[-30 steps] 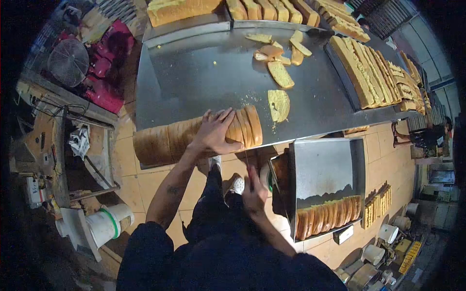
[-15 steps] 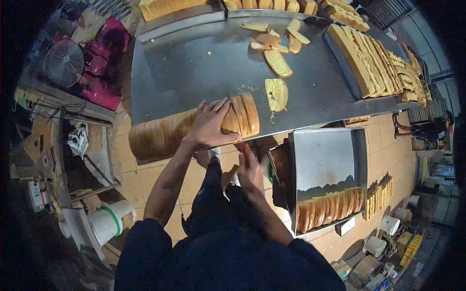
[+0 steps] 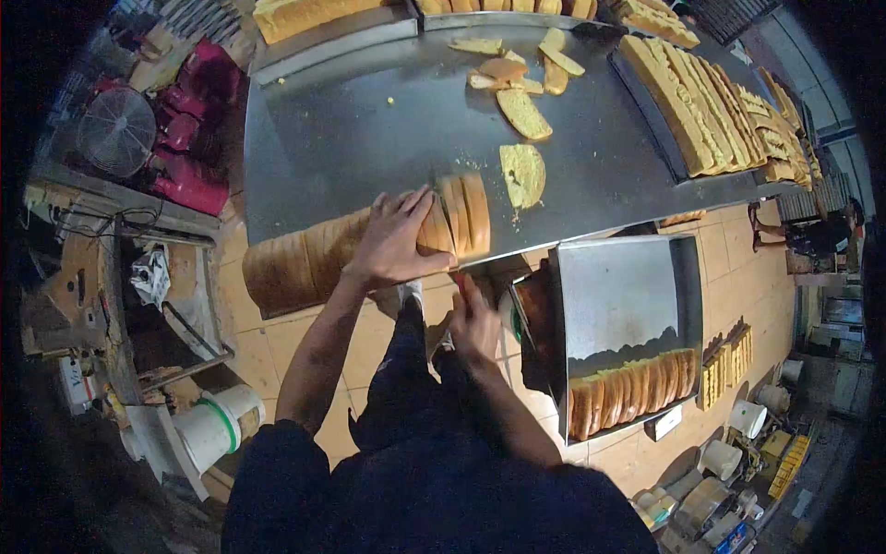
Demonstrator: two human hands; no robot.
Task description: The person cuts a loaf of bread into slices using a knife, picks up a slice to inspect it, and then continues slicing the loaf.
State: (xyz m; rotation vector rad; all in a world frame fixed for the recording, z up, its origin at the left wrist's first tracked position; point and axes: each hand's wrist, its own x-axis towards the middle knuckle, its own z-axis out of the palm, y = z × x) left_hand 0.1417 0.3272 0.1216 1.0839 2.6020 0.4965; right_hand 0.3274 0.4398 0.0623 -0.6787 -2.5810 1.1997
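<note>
A long brown loaf of bread [image 3: 309, 260], cut into slices toward its right end, lies along the near edge of the metal table [image 3: 323, 138]. My left hand [image 3: 399, 238] grips it from above, fingers over the top and thumb along the near side. Just below the table edge, my right hand [image 3: 473, 323] is closed around the red handle of a knife [image 3: 460, 279]. Its blade is hard to make out against the bread, near the cut end. Several slices [image 3: 472, 214] stand upright right of my left hand. A cut end piece [image 3: 523, 175] lies flat beyond them among crumbs.
Loose bread pieces [image 3: 523, 113] lie farther back on the table. A tray of yellow bread strips [image 3: 688, 111] is at the right. Below the edge, a metal box [image 3: 623, 295] holds a row of sliced bread [image 3: 632, 392]. A white bucket [image 3: 208, 429] stands at lower left.
The view has shifted slightly. My left hand stays on the loaf, while my right hand and the knife have moved only a little. The slices at the cut end have shifted slightly apart.
</note>
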